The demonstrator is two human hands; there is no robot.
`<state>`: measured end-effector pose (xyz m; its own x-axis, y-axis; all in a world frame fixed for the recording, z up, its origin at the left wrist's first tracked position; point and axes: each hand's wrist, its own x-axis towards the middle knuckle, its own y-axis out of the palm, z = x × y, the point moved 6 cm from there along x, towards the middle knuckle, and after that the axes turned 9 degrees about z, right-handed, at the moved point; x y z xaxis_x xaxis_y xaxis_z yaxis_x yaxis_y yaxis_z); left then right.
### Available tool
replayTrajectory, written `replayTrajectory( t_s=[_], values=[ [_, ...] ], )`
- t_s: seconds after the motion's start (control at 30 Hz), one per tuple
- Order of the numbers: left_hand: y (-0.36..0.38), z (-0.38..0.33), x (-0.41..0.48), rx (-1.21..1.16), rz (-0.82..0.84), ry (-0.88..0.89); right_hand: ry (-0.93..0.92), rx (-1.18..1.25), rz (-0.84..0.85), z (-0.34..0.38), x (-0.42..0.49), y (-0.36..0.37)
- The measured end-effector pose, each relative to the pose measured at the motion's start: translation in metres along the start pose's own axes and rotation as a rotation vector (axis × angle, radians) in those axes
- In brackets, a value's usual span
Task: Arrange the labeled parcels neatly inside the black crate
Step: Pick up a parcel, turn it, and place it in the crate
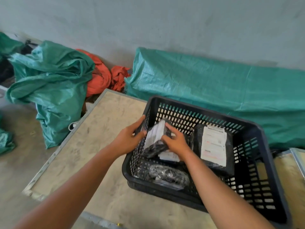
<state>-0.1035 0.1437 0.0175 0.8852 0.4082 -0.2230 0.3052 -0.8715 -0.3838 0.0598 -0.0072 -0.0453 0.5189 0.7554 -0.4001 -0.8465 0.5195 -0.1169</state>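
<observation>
1. Head view, setting: grey wall at the back, green tarp sacks (214,83) and orange cloth (100,76) on the floor against it. Worn board table (99,138) in front, black crate (257,171) on its right part.
2. Head view, crate contents: large labeled parcel (213,144) lies flat on the right side, label up. Bare black-wrapped parcel (166,176) at the near-left corner. Another white label (169,157) shows under the right wrist; whether it is on a separate parcel I cannot tell.
3. Head view, hands: small parcel (156,140) stands tilted on edge by the crate's left wall. Left hand (130,138) is at that wall, fingers spread, thumb pressing the parcel's label face. Right hand (175,141) is on the opposite side, fingers curled over its top and dark face. So it is pinched between both hands.
4. Step, my read: seating this parcel in the left slot.
5. To do it well: lower it label-up or label-outward, square to the wall, snug beside its neighbour.
6. Risk: soft wrap may slump; press flat before letting go.
7. Keep the left fingers clear of the mesh slots.
</observation>
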Motion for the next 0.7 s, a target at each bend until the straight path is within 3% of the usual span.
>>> replayTrajectory(
  t_s=[0.07, 0.13, 0.27, 0.37, 0.57, 0.7],
  values=[
    [0.0, 0.001, -0.001, -0.126, -0.025, -0.001, 0.001, -0.029, 0.008, 0.009, -0.009, -0.007],
    [-0.003, -0.003, -0.003, -0.108, -0.087, 0.002, -0.023, -0.112, 0.009, 0.023, -0.021, -0.018],
    [-0.017, -0.043, -0.011, -0.049, -0.216, 0.25, -0.064, -0.18, 0.098, 0.061, -0.046, -0.04],
    [-0.011, -0.072, -0.004, -0.092, -0.108, 0.329, -0.116, -0.22, 0.168, 0.093, -0.064, -0.055],
    [0.019, -0.093, 0.017, -0.138, 0.294, 0.356, -0.19, -0.019, 0.311, 0.12, -0.086, -0.08],
    [0.028, -0.097, 0.024, -0.238, 0.336, 0.365, -0.176, 0.065, 0.266, 0.111, -0.083, -0.096]
  ],
)
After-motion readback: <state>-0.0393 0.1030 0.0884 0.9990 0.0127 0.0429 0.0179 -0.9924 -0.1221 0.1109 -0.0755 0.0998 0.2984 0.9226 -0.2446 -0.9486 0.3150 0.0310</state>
